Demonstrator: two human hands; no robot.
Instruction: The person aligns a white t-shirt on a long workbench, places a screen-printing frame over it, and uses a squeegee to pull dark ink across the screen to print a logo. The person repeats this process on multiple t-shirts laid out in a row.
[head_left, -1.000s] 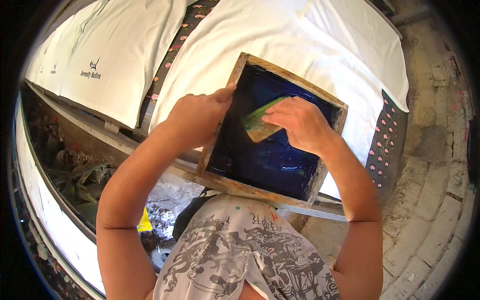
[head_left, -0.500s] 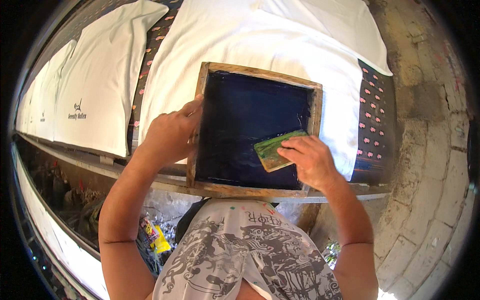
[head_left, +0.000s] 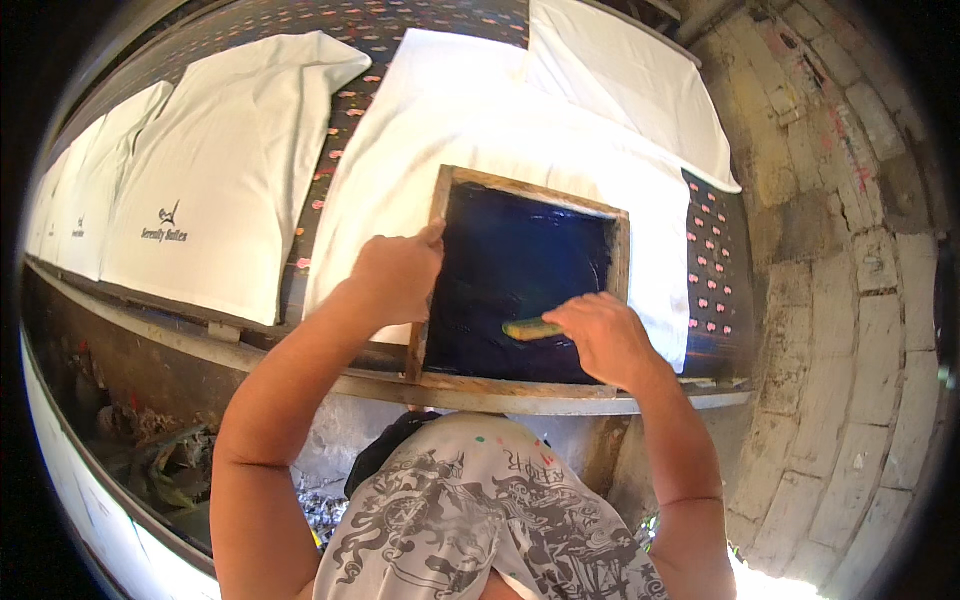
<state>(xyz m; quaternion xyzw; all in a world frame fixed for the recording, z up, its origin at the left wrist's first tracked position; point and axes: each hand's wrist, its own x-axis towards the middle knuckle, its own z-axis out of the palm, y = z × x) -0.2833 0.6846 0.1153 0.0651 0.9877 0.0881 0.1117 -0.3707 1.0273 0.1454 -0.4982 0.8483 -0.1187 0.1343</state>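
A wooden screen-printing frame (head_left: 510, 389) with a dark blue mesh (head_left: 520, 255) lies on a white cloth (head_left: 375, 120). My left hand (head_left: 398, 278) is closed on the frame's left side, its thumb side up near the rim. Inside the frame, toward its near right part, my right hand (head_left: 608, 338) grips a small green and yellowish squeegee (head_left: 529, 329). The squeegee is tipped so that mostly its narrow edge shows, and its lower edge meets the dark surface.
White cloths with a small dark print (head_left: 230, 160) lie to the left, and another white cloth (head_left: 635, 85) lies at the far right. Beneath them is a dark tabletop with pink marks (head_left: 708, 262). A pale block wall (head_left: 825, 330) stands to the right of the table.
The squeegee has gone from showing its broad face to a steeper tilt, staying low in the frame. My left hand still holds the frame's left side. The whole view has shifted.
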